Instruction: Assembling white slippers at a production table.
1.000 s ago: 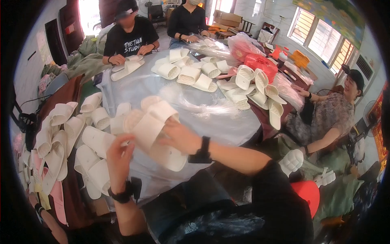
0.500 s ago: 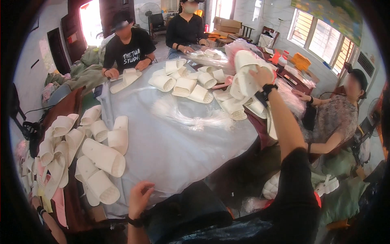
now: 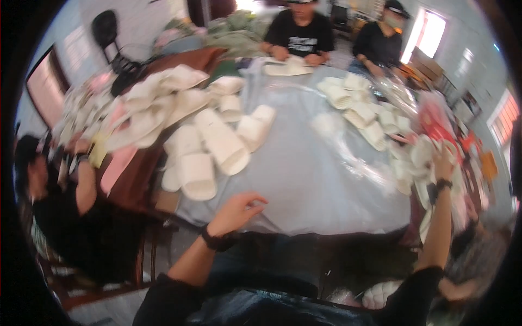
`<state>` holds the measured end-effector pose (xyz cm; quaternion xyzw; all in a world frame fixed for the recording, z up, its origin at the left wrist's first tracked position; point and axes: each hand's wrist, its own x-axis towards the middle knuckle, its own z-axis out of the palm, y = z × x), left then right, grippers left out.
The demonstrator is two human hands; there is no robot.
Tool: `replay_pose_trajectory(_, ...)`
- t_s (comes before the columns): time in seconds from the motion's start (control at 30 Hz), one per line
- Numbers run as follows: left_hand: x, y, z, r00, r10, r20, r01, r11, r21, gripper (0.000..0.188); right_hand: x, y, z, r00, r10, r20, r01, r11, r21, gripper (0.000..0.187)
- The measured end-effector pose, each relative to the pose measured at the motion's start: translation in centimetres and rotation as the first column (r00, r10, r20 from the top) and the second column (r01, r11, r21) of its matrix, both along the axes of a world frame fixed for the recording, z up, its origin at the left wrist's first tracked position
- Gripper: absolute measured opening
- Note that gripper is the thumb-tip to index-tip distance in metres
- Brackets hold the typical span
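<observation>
My left hand (image 3: 237, 212) hovers over the near edge of the grey-covered table (image 3: 304, 185), fingers loosely bent and apart, holding nothing. Closest to it is a white slipper (image 3: 198, 176) in the left group, beside another white slipper (image 3: 222, 142). Out at the right, my right hand (image 3: 443, 163) is among the piled white slippers (image 3: 402, 168). One white slipper (image 3: 421, 151) is right beside its fingers. Blur hides whether those fingers grip it.
Clear plastic bags (image 3: 353, 157) lie mid-table. More white slippers (image 3: 353, 100) are heaped beyond them. Across the table, a person (image 3: 302, 35) handles a slipper; another person (image 3: 380, 46) stands farther right. A person (image 3: 54, 190) sits at my left, and a blurred one at my right.
The view has swung left, bringing the left slipper group nearer the middle. My right hand, which held a white slipper up, is now lower, at the pile. My left hand stays free.
</observation>
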<state>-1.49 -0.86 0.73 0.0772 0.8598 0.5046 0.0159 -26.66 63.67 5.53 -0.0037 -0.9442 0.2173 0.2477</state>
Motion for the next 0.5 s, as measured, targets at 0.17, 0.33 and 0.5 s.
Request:
replay_pose_trajectory(0.17, 1.0, -2.0, -0.5, 0.998, 0.047, -0.047, -0.043, 0.995, 0.086, 0.018, 1.9, -13.6, 4.1, 0.980, 0.195, 0.049, -0.199, 0.976, 0.086, 0.054)
replay_pose_trajectory(0.33, 2.6, -3.7, -0.5, 0.993, 0.105, -0.051, -0.099, 0.989, 0.109, 0.018, 2.6, -30.0, 2.3, 0.773, 0.592, 0.228, -0.572, 0.806, -0.154, 0.061)
replay_pose_trajectory(0.5, 4.4, -6.6, 1.1, 0.972, 0.215, -0.092, -0.204, 0.972, 0.120, 0.018, 5.3, -47.3, 0.4, 0.396, 0.887, 0.239, -0.822, 0.458, -0.339, 0.055)
